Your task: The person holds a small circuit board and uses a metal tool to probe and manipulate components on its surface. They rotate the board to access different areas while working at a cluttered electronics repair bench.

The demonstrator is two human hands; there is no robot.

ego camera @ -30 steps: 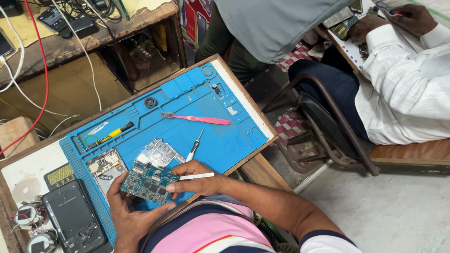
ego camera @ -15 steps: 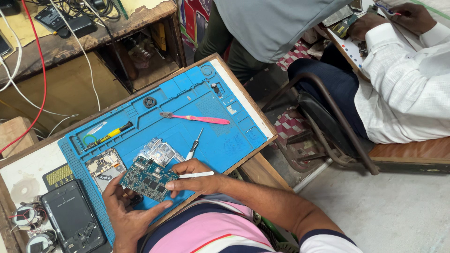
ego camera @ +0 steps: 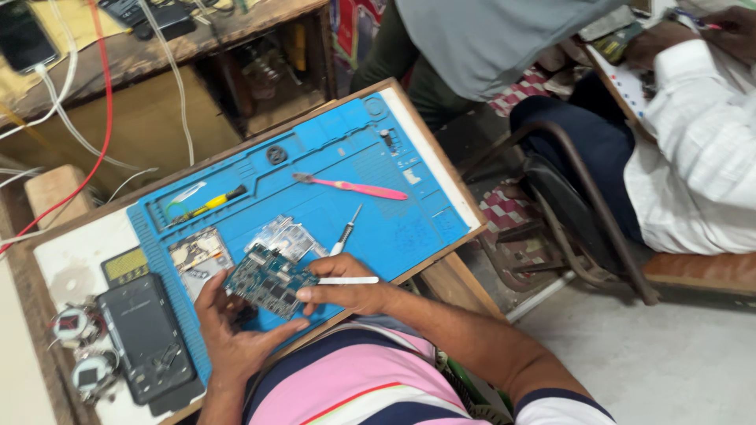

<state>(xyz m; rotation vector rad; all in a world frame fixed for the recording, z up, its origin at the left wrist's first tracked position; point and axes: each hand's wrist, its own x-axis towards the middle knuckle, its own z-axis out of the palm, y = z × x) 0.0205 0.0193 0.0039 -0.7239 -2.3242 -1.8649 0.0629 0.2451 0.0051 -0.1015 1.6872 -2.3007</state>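
The left hand [ego camera: 236,338] holds a small blue-green circuit board [ego camera: 270,282] from below, its fingers curled up around the board's near edge and its thumb pressed on the left side, so the board sits tilted just above the near edge of the blue work mat [ego camera: 331,189]. The right hand [ego camera: 342,290] rests on the board's right end, its fingers closed on a thin white stick [ego camera: 350,280] that points right. On the mat just beyond the board lie a shiny metal shield plate [ego camera: 285,234] and, to its left, a phone frame [ego camera: 197,256]. A small screwdriver [ego camera: 346,232] lies to the right of the plate, a pink toothbrush [ego camera: 354,187] lies farther off, and a yellow-handled tool [ego camera: 206,206] sits in the mat's far left tray. To the left of the hands, a dark phone [ego camera: 146,338] lies face down. A person in a white shirt [ego camera: 693,157] sits far right.
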